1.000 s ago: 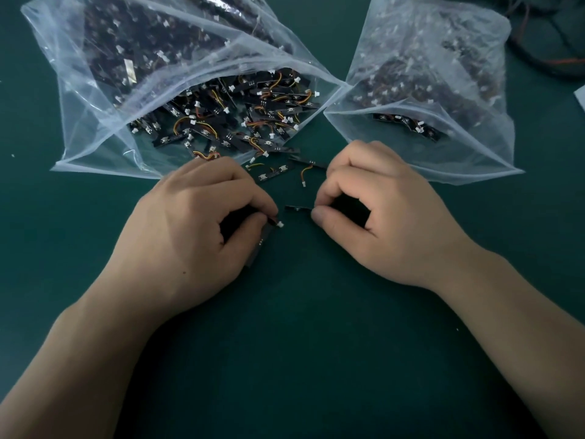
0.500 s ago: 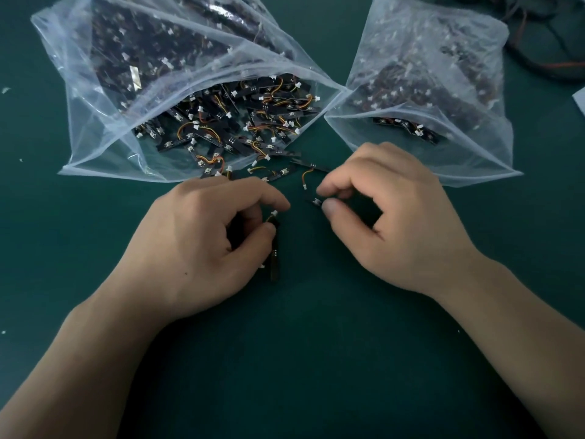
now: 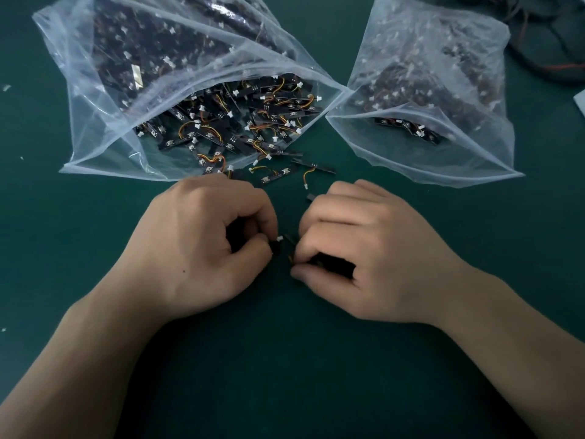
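My left hand [image 3: 202, 245] pinches a small black circuit strip with a white connector [image 3: 279, 238] between thumb and forefinger. My right hand [image 3: 364, 251] pinches another small black strip [image 3: 289, 239] right beside it, fingers curled; its far end [image 3: 311, 197] pokes out behind the knuckles. The two pieces almost touch between my hands, low over the green mat [image 3: 285, 359]. Most of each piece is hidden by my fingers.
A large open clear bag [image 3: 104, 147] full of black strips with orange-yellow wires lies at the back left. A second clear bag [image 3: 474, 160] lies at the back right. A few loose strips [image 3: 278, 174] lie in front of the bags. Dark cables [image 3: 554, 58] lie at the far right.
My right hand has dropped toward me and turned, bringing its strip down next to the left hand's connector. The left hand's strip no longer hangs down below the thumb.
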### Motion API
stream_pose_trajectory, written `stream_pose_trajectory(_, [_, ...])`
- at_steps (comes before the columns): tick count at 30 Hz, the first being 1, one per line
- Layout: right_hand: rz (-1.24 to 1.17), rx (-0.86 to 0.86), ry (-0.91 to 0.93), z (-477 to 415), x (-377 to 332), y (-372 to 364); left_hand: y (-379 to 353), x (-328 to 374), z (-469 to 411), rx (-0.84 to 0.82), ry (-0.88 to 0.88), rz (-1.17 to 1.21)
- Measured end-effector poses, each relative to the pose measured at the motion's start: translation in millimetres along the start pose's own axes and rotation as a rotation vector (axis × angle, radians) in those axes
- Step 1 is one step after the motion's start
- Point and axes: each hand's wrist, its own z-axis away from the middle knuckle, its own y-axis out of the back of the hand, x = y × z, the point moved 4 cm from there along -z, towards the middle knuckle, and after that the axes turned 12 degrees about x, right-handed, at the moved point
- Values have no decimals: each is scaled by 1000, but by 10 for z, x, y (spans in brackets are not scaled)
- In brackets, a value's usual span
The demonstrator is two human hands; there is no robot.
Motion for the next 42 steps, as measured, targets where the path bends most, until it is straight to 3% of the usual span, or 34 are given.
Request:
stream_pose_trajectory(14, [32, 147, -31, 20, 109, 36, -33, 5, 23, 2, -123, -11])
stream_pose_trajectory(23, [-24, 62, -53, -4, 108, 51, 4, 7, 40, 63, 16, 78])
stream_pose_trajectory(34, [-16, -21, -123, 11, 93, 22, 31, 51, 33, -97, -59, 9])
stream_pose_trajectory(42, [-84, -95, -99, 32, 47, 2, -16, 84, 38, -81, -145, -68])
